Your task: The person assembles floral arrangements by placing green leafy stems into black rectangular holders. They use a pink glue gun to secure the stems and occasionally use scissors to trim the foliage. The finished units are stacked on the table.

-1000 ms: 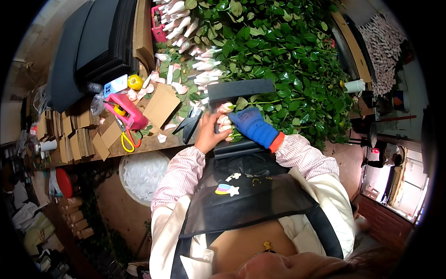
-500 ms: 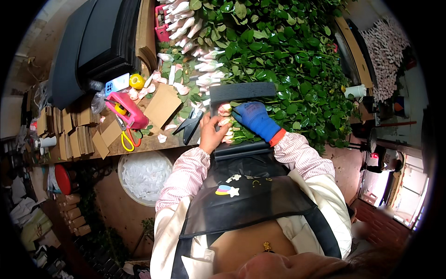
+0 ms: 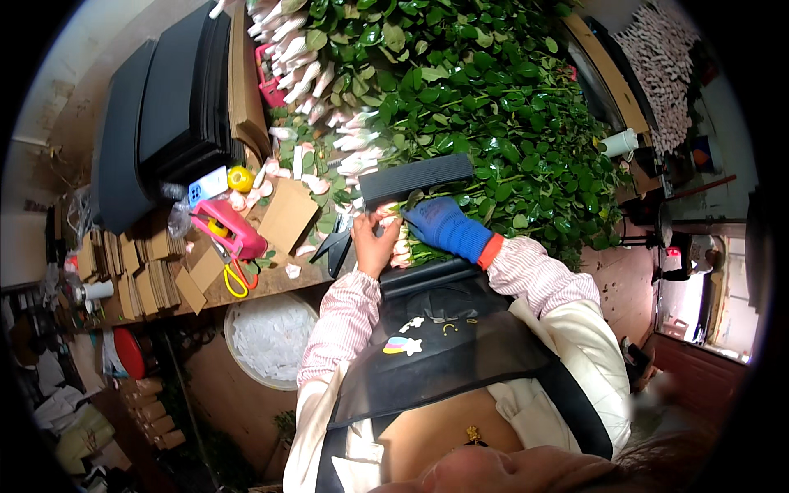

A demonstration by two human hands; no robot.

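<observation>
Several pale pink roses (image 3: 401, 249) lie in a row at the table's front edge, heads to the left and stems to the right. My bare left hand (image 3: 375, 246) is closed at the left of the row, thumb and fingertips on the uppermost rose head (image 3: 388, 210). In a blue glove, my right hand (image 3: 445, 228) grips that rose just behind its head; the glove hides most of the stem. Just beyond both hands lies a dark ribbed pad (image 3: 417, 178). A black stapler-like tool (image 3: 333, 249) rests left of my left hand.
Leafy rose stems (image 3: 485, 99) pile up behind, with wrapped white-pink heads (image 3: 292, 62) along their left. To the left are a pink tape dispenser (image 3: 234, 230), scissors (image 3: 236, 279), a phone (image 3: 208, 187) and cardboard (image 3: 288, 215). A bin of white scraps (image 3: 271, 341) stands below the table edge.
The whole view has shifted and turned slightly. My left fingertips have moved up onto the uppermost rose head, covering part of it. My right hand stays beside it.
</observation>
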